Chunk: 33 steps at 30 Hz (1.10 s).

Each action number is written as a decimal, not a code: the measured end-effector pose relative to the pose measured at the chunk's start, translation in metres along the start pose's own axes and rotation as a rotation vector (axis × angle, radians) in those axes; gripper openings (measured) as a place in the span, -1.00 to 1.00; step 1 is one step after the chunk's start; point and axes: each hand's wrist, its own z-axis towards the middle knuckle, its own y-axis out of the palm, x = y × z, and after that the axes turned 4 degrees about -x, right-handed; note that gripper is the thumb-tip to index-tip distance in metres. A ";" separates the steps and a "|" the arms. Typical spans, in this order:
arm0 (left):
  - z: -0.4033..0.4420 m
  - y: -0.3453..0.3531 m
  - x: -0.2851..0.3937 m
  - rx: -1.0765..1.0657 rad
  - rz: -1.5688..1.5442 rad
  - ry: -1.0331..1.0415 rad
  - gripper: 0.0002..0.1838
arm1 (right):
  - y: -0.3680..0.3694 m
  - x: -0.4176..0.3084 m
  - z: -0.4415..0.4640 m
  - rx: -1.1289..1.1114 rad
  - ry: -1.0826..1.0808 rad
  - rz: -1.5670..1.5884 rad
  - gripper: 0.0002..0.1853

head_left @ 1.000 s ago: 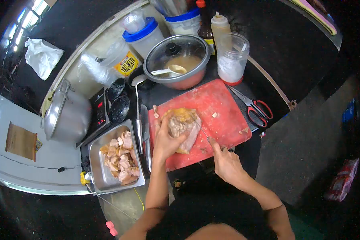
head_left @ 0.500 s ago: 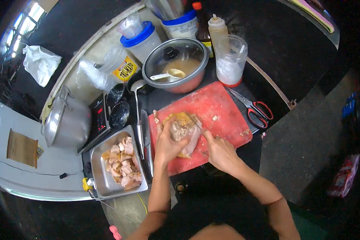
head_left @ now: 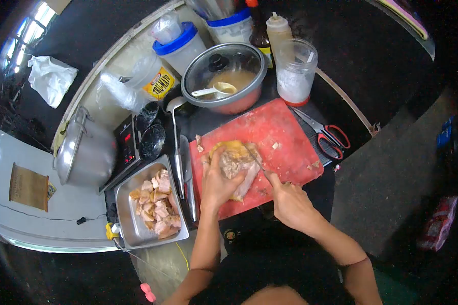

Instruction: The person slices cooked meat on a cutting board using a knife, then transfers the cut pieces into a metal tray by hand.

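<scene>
A pale piece of meat (head_left: 235, 165) with yellowish skin lies on the red cutting board (head_left: 275, 124). My left hand (head_left: 220, 180) grips it from the left, fingers curled over the top and thumb along its near side. In my right hand (head_left: 292, 204) is a knife (head_left: 256, 156), the fist closed round its handle. The thin blade slants up and left along the meat's right side; how deep it sits I cannot tell. Small meat scraps (head_left: 199, 144) lie near the board's left edge. To the left, a steel tray (head_left: 129, 223) holds several cut meat chunks (head_left: 158, 206).
Red-handled scissors (head_left: 331, 141) lie right of the board. Behind it stand a lidded bowl (head_left: 224, 104) with a measuring scoop on top, a white-powder jar (head_left: 295, 84) and a squeeze bottle (head_left: 278, 33). A ladle (head_left: 178, 152), an induction cooker (head_left: 129, 147) and a pot (head_left: 84, 152) are at left.
My right hand has drawn back slightly to the right and toward me, with the knife. My left hand keeps its hold on the meat. The whole view has shifted a little.
</scene>
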 end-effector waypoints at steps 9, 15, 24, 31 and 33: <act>0.001 -0.005 0.005 -0.077 0.001 0.004 -0.17 | 0.013 0.008 0.049 0.068 -0.062 0.053 -0.39; -0.001 0.002 0.011 0.016 0.049 -0.071 -0.12 | 0.006 0.002 0.038 0.019 -0.006 0.031 -0.40; 0.001 -0.004 0.016 -0.065 -0.040 -0.027 -0.21 | 0.005 0.002 0.011 0.003 0.021 0.024 -0.40; -0.001 0.002 0.017 0.006 0.047 -0.010 -0.19 | 0.021 0.012 0.036 0.069 -0.042 -0.009 -0.45; -0.002 0.002 0.021 0.029 0.059 -0.012 -0.20 | 0.012 0.007 0.018 0.021 -0.007 -0.005 -0.45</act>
